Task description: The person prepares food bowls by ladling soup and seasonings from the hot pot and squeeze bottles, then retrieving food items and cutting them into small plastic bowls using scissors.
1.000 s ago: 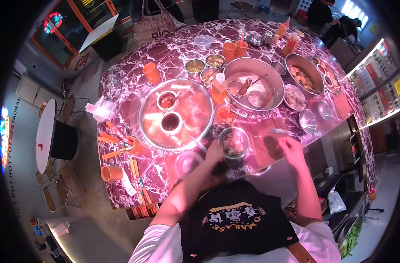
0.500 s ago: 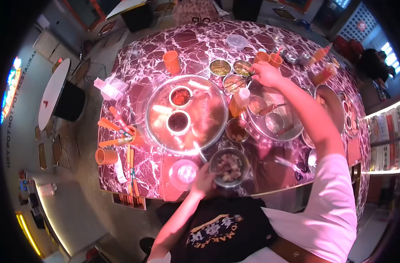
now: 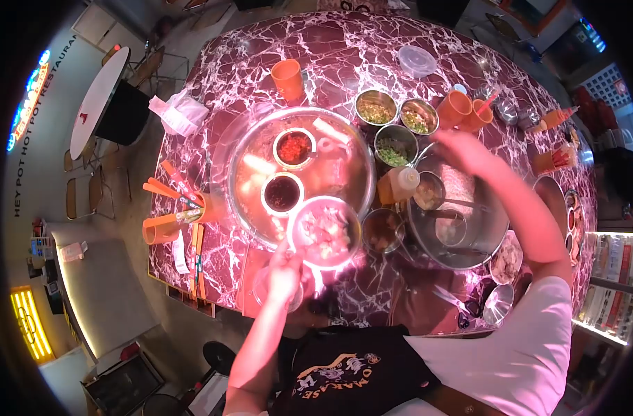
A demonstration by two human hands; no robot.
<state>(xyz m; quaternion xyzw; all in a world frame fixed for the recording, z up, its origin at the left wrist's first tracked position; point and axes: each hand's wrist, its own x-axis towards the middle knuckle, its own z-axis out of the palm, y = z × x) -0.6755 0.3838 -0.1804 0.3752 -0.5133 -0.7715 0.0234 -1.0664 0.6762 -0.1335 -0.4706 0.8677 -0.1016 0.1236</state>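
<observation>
My left hand grips the left edge of a metal bowl filled with pale meat chunks. The bowl hangs over the lower right rim of a large round pot of broth. Inside the pot sit a cup of red chopped topping and a cup of dark sauce. My right hand is closed-looking and blurred beside the metal cup of chopped greens; whether it holds anything is not clear. Below that hand lies a wide metal basin.
Two more metal cups of chopped garnish stand behind. A squeeze bottle and a small bowl of brown liquid are between pot and basin. Orange cups and chopsticks are around the marbled table.
My left hand has lifted the meat bowl from the table's front up to the pot's edge. My right hand has drawn back rightward from the garnish cup. The camera view has shifted.
</observation>
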